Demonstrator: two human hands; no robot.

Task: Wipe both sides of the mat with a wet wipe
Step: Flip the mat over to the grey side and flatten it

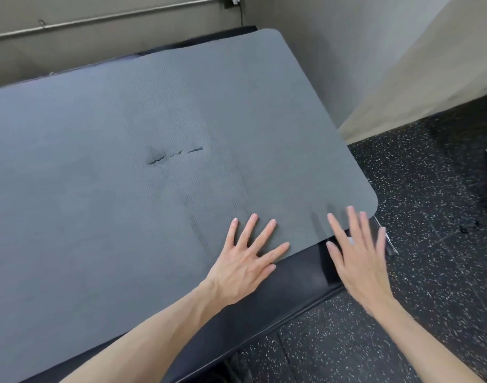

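mat (pixel 142 150): flat under left hand (pixel 246 261); fingers splayed near its edge
right hand (pixel 358 261): fingers spread, blurred, at mat's corner

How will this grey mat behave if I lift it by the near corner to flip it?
The mat looks thin and lies flat, so it will probably flop and drape. The tears mid-mat might widen under pulling. Its ribbed texture likely grips rather than slides.

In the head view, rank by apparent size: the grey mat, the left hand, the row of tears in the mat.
1. Grey textured foam mat
2. Left hand, though nearness to the camera enlarges it
3. Row of dark tears
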